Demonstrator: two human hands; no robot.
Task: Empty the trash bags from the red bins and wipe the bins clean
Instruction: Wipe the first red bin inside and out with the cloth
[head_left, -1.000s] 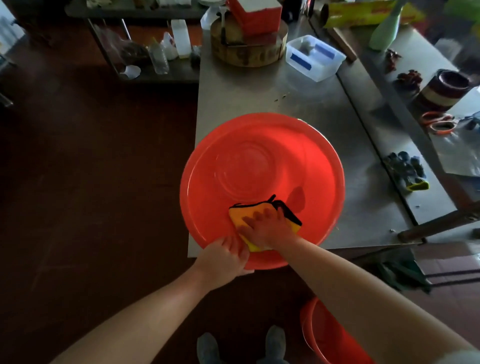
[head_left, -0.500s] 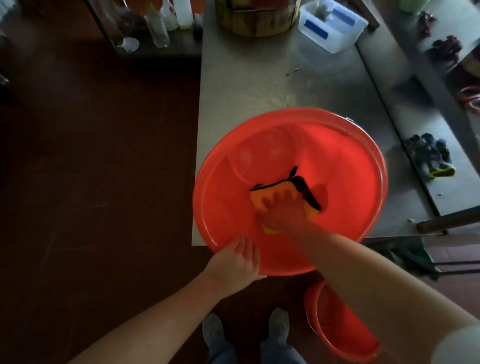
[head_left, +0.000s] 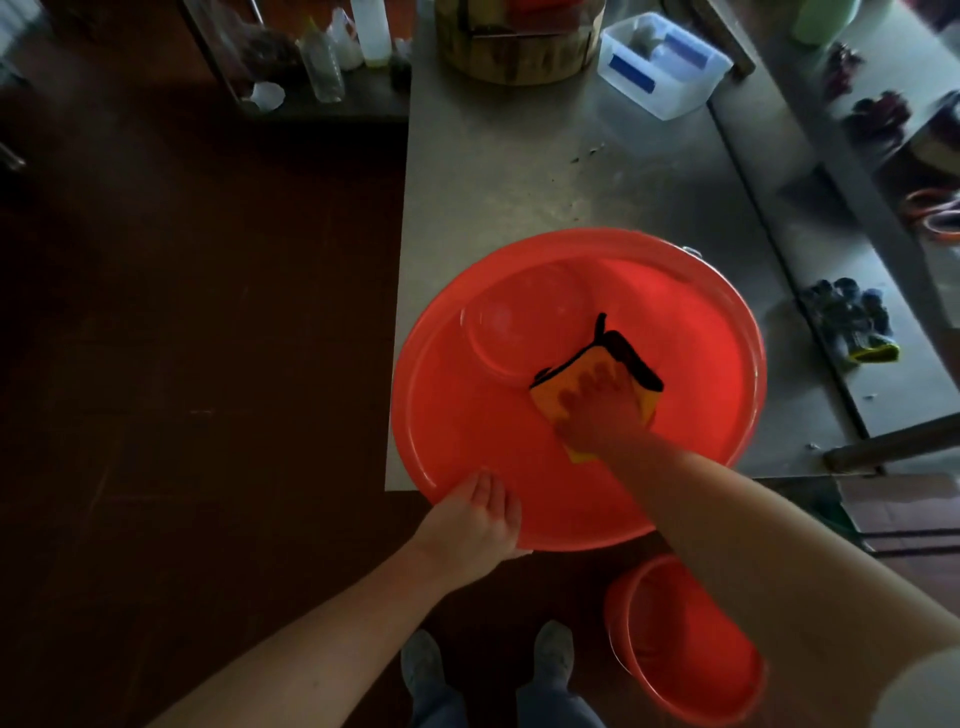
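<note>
Floor, by the feet: small red bin (head_left: 691, 670), upright. Left hand (head_left: 475, 519) clasps the near rim of the large red bin (head_left: 701, 332), fingers over the lip. Inside it, right hand (head_left: 597, 410) is flat, fingers spread, pressing a yellow cloth (head_left: 582, 366) to the wall. The bin overhangs the metal table's (head_left: 519, 182) near edge. Gloves (head_left: 847, 322) lie to the right.

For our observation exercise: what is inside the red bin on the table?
Inside the red bin: a yellow cloth pressed down by the right hand. The surface beneath them is covered.
</note>
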